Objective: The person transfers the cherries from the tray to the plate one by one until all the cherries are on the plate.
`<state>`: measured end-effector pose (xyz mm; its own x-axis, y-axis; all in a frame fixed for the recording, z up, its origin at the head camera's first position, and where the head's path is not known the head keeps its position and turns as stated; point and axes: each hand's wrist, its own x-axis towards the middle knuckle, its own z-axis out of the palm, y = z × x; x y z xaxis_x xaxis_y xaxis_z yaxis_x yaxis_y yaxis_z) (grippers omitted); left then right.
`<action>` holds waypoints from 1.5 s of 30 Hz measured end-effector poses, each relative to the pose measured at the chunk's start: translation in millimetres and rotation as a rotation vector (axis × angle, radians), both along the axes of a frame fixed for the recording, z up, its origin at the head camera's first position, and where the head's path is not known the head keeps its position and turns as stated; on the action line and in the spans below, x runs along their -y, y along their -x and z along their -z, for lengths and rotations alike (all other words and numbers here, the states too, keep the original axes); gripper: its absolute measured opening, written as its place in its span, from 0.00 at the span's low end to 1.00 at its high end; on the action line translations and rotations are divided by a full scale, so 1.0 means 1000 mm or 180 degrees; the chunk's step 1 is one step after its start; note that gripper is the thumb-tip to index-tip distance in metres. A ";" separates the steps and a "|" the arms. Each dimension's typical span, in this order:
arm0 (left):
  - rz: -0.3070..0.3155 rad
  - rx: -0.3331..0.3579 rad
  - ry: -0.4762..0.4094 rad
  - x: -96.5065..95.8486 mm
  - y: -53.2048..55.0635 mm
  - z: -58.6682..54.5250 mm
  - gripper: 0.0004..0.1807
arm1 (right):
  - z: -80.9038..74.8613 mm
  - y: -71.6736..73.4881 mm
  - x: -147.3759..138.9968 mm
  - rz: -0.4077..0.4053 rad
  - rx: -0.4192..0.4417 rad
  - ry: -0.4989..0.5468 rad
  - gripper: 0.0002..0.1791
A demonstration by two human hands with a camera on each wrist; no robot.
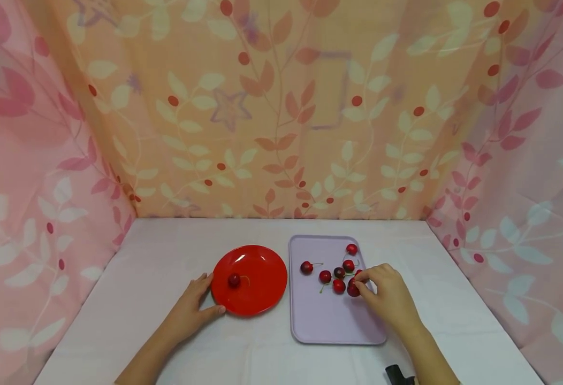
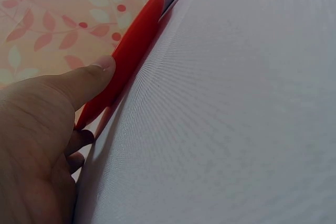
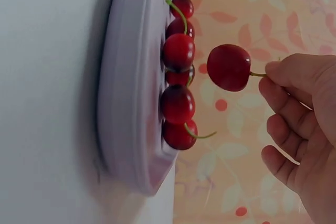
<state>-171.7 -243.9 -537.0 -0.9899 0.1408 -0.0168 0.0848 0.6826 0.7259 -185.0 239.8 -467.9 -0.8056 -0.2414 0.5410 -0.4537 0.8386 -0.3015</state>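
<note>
My right hand is over the lavender tray, pinching a cherry by its green stem between thumb and forefinger. That cherry hangs above the tray, level with the others in the right wrist view. Several cherries with stems lie in the tray, some partly hidden behind the fingers. A red plate lies left of the tray with one dark cherry on it. At the plate's left rim my left hand rests, its thumb touching the near edge and its fingers spread along the side.
A white cloth covers the table. Leaf-patterned fabric rises behind and at both sides. A black object shows beside the right forearm at the bottom. Plate and tray stand close side by side with a narrow gap.
</note>
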 end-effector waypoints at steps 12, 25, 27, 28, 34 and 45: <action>0.0008 -0.0015 0.0016 0.000 0.002 -0.004 0.56 | -0.024 0.008 0.026 -0.0193 0.0023 0.0464 0.09; -0.0015 0.0019 -0.0004 0.000 0.000 -0.005 0.56 | -0.032 0.029 0.062 -0.0522 0.0335 0.0974 0.09; -0.0024 0.0040 -0.0020 -0.001 -0.001 -0.005 0.56 | -0.033 0.032 0.068 -0.0584 0.0460 0.1031 0.08; -0.0021 0.0049 -0.0024 -0.001 -0.001 -0.004 0.56 | -0.034 0.034 0.071 -0.0607 0.0518 0.1049 0.08; -0.0023 0.0042 -0.0045 -0.002 -0.001 -0.004 0.56 | -0.038 0.041 0.087 -0.0647 0.0774 0.1109 0.06; -0.0019 0.0052 -0.0095 -0.002 -0.002 -0.004 0.55 | -0.036 0.057 0.112 -0.0699 0.1047 0.1173 0.04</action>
<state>-169.3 -241.9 -533.0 -0.9903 0.1356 -0.0290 0.0686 0.6611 0.7471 -242.1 127.6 -431.7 -0.8988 -0.2651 0.3492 -0.4384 0.5464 -0.7136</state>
